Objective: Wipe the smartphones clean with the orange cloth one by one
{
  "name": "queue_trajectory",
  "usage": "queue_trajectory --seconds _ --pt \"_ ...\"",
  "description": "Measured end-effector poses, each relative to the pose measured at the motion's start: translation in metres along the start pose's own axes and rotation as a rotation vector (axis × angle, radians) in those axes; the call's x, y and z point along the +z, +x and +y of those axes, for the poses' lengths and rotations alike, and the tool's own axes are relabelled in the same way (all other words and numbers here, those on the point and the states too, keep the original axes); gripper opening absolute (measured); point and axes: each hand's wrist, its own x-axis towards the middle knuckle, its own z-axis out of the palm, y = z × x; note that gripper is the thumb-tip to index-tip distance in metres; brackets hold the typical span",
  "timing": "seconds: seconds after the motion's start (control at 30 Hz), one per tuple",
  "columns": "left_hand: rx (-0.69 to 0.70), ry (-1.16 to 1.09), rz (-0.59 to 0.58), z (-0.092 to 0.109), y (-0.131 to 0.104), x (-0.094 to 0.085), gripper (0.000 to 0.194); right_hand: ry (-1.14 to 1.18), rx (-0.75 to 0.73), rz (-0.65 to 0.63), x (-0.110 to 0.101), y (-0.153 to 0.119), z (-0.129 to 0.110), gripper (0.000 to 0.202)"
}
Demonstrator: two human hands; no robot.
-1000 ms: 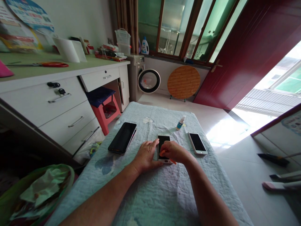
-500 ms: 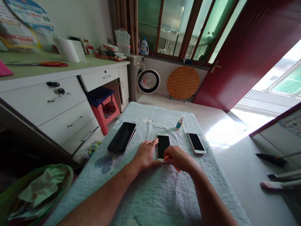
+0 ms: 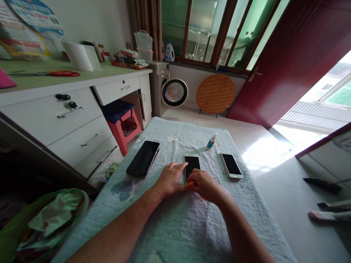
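On the quilted table (image 3: 170, 226) lie three phones, both hands together pressing the middle phone (image 3: 192, 163), beside one spray bottle (image 3: 211, 141).

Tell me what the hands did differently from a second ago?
The right hand, gripping an orange tool, slid down from the middle phone's screen to its near end. The left hand stayed pressed against that phone's left edge. The other two phones and the little bottle didn't move.

Left hand (image 3: 171, 179) flat, palm down; right hand (image 3: 204, 184) curled, fingertips pinched, touching it.
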Motion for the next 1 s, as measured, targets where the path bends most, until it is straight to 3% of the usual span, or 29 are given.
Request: queue_trajectory --seconds 0.13,0.4,0.57,0.8,1.0 --pt "0.010 0.027 -0.008 0.004 -0.001 -0.001 0.071 -0.011 0.040 -0.018 -0.005 -0.005 0.005 0.014" --pt "-0.005 0.046 -0.023 0.003 -0.001 0.000 0.074 -0.043 0.132 -0.071 -0.019 -0.013 0.013 0.019" --pt "-0.005 0.043 -0.033 0.003 -0.001 0.000 0.078 -0.067 0.092 -0.018 -0.010 -0.007 0.009 0.014" --pt "0.033 0.054 0.004 0.000 -0.001 0.003 0.068 -0.015 0.009 0.070 0.010 0.004 -0.004 0.012" --pt "-0.014 0.066 -0.035 0.005 -0.002 -0.001 0.067 -0.022 0.022 0.030 0.003 -0.002 0.001 0.012"
